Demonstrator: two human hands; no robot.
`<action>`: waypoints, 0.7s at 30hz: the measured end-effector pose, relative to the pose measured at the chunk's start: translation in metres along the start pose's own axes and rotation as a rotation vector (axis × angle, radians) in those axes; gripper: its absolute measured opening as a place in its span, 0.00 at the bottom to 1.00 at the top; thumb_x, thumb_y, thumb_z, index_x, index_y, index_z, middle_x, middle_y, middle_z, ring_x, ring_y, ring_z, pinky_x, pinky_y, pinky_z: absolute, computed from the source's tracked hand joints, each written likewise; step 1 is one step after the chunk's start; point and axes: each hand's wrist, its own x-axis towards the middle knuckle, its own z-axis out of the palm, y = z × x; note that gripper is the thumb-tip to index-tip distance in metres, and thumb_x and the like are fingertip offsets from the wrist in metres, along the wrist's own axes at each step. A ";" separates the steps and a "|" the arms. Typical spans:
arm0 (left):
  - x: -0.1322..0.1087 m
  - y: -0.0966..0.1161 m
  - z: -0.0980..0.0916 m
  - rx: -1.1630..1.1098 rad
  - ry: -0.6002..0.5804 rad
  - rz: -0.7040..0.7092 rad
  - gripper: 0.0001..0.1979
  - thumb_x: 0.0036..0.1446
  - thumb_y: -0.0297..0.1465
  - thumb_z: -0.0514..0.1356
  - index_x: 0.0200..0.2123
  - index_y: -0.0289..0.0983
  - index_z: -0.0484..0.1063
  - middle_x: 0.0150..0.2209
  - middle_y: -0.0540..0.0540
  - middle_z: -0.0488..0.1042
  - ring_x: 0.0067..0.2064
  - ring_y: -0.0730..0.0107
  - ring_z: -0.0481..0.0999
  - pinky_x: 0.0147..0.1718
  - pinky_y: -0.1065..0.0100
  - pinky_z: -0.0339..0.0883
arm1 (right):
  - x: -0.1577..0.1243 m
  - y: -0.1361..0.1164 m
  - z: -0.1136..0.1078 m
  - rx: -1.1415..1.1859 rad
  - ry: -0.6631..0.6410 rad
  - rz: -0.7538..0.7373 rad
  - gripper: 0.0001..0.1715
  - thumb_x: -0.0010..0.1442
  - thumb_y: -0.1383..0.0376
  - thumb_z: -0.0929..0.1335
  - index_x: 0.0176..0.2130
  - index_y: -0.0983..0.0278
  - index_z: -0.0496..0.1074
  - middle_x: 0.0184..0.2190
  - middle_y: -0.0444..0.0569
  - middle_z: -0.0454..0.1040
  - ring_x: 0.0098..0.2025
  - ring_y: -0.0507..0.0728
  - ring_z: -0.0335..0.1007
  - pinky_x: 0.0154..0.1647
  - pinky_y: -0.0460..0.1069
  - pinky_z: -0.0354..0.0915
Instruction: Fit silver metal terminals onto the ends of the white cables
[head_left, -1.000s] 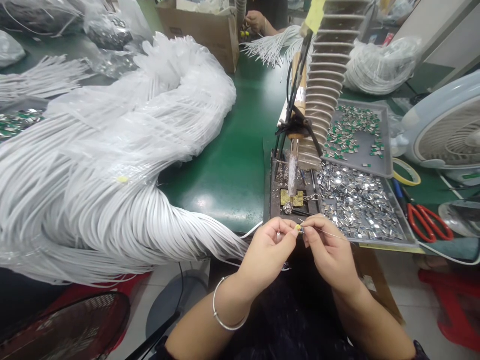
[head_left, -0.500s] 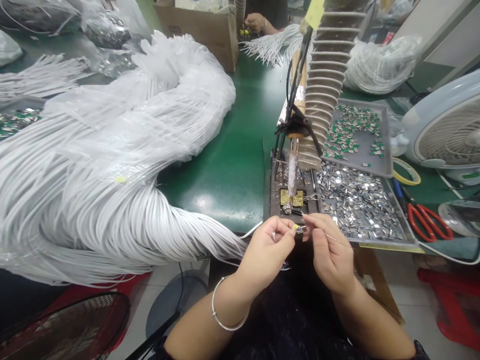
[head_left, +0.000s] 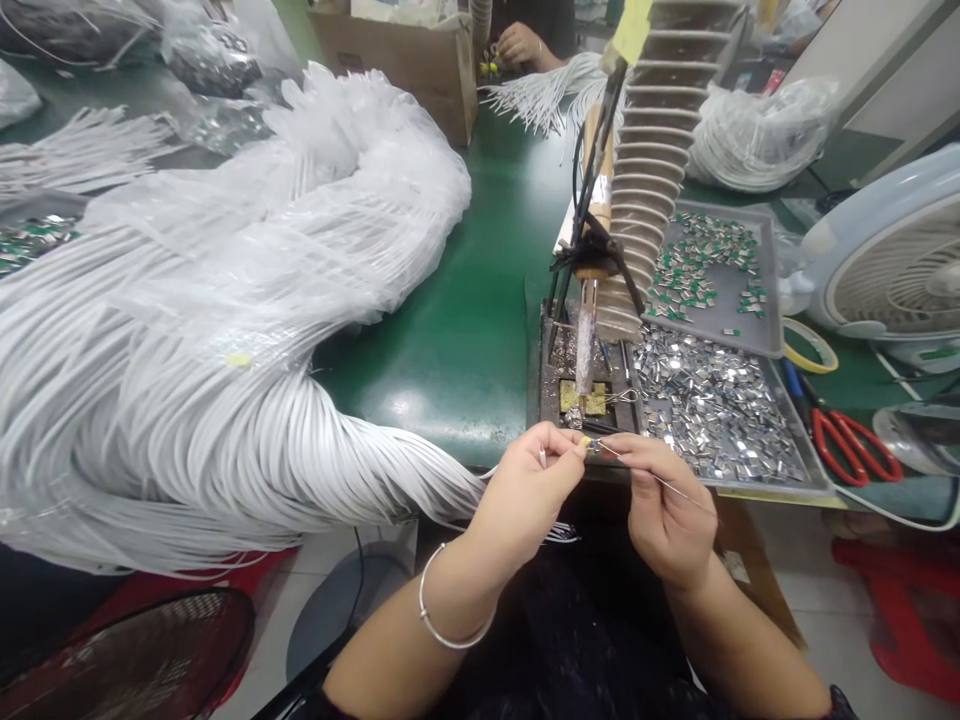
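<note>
My left hand (head_left: 525,495) is pinched on the end of a thin white cable with a small yellow-green piece at its tip (head_left: 584,441). A silver bangle (head_left: 442,625) circles that wrist. My right hand (head_left: 664,505) is closed on a thin solder wire (head_left: 679,489) whose end meets the cable tip. Both hands hover at the table's front edge, just below the tip of a fixed soldering iron (head_left: 585,340) on its dark stand (head_left: 555,385).
A big bundle of white cables (head_left: 187,330) under clear plastic fills the left. Grey trays hold silver metal clips (head_left: 712,400) and green parts (head_left: 697,270). Red scissors (head_left: 851,445), a tape roll (head_left: 810,345), a fan (head_left: 892,270) and a ribbed hose (head_left: 649,150) stand right. Another person's hand (head_left: 519,45) works behind a cardboard box (head_left: 405,60).
Both hands have risen a little toward the iron's tip, and the solder wire now slants further out to the right of my right hand.
</note>
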 end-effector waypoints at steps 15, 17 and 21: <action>0.001 0.003 0.000 0.038 0.003 0.006 0.09 0.53 0.26 0.58 0.23 0.35 0.61 0.32 0.53 0.68 0.23 0.86 0.56 0.29 0.75 0.54 | 0.002 0.000 -0.001 -0.037 -0.021 -0.009 0.14 0.58 0.77 0.61 0.41 0.63 0.68 0.38 0.52 0.75 0.42 0.56 0.73 0.42 0.54 0.72; 0.001 0.004 0.000 0.052 0.008 0.010 0.09 0.52 0.26 0.58 0.23 0.35 0.61 0.32 0.53 0.67 0.23 0.86 0.56 0.29 0.75 0.55 | 0.004 0.000 -0.001 -0.041 -0.025 -0.013 0.13 0.58 0.77 0.61 0.40 0.63 0.68 0.38 0.52 0.75 0.42 0.56 0.73 0.42 0.53 0.71; 0.003 0.006 0.001 0.060 0.022 0.017 0.09 0.51 0.27 0.58 0.23 0.35 0.61 0.32 0.53 0.67 0.24 0.85 0.58 0.30 0.75 0.56 | 0.008 -0.002 0.000 -0.057 -0.022 -0.021 0.12 0.58 0.76 0.61 0.39 0.63 0.68 0.38 0.52 0.75 0.41 0.56 0.73 0.40 0.53 0.72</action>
